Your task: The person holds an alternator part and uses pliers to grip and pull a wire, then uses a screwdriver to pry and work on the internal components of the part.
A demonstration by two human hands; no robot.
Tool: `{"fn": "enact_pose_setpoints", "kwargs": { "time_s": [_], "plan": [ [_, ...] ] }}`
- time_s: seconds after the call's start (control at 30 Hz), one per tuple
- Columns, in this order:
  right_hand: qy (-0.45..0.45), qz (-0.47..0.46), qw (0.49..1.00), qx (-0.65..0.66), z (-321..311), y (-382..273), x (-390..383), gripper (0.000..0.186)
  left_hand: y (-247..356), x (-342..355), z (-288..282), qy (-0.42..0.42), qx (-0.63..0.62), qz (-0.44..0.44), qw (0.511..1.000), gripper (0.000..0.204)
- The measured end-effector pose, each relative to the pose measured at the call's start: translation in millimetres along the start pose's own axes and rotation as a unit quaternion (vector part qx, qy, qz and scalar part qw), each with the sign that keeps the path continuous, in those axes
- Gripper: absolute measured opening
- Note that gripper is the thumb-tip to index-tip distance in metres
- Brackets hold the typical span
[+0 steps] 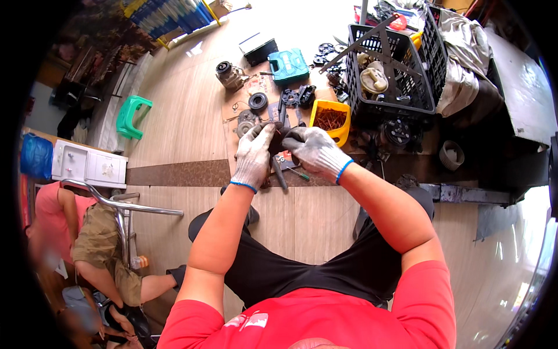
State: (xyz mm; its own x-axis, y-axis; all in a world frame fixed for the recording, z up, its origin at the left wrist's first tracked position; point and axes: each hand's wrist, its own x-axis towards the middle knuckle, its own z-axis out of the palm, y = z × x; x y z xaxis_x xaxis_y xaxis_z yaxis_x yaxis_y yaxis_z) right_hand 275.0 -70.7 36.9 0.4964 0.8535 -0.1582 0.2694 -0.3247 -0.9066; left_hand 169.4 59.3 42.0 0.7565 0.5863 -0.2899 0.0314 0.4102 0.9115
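Note:
In white-and-grey work gloves with blue cuffs, my left hand (256, 151) and my right hand (314, 150) are closed on one dark part (275, 142), largely hidden by the fingers. Below them lie a long grey tool (280, 176) and a green-handled screwdriver (300, 173). Around my hands on a cardboard sheet (260, 85) are a round metal part (246, 127), a black ring (257, 102), black mechanical parts (303, 97) and a yellow bin (329, 103) of copper-coloured pieces. Behind stand a motor-like unit (229, 75) and a teal case (288, 66).
Black crates (365, 99) with parts and cloth stand at right, beside a metal cabinet (511, 75). At left are a green stool (133, 116), a white water dispenser (88, 163), a tubular metal frame (150, 209) and a person in pink and camouflage (102, 244).

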Motion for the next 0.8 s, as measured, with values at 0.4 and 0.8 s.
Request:
{"fn": "enact_pose_setpoints", "kwargs": {
  "time_s": [0.4, 0.8],
  "plan": [
    [-0.016, -0.07, 0.997, -0.032, 15.2, 2.4, -6.0, 0.028, 2.9, 6.6, -15.9, -0.053, -0.239, -0.004, 0.97, 0.022],
    [-0.257, 0.174, 0.935, 0.171, -30.7, 38.3, 30.3, 0.019, 21.9, -12.8, -10.5, -0.094, -0.049, -0.043, 0.993, 0.019]
  ]
}}
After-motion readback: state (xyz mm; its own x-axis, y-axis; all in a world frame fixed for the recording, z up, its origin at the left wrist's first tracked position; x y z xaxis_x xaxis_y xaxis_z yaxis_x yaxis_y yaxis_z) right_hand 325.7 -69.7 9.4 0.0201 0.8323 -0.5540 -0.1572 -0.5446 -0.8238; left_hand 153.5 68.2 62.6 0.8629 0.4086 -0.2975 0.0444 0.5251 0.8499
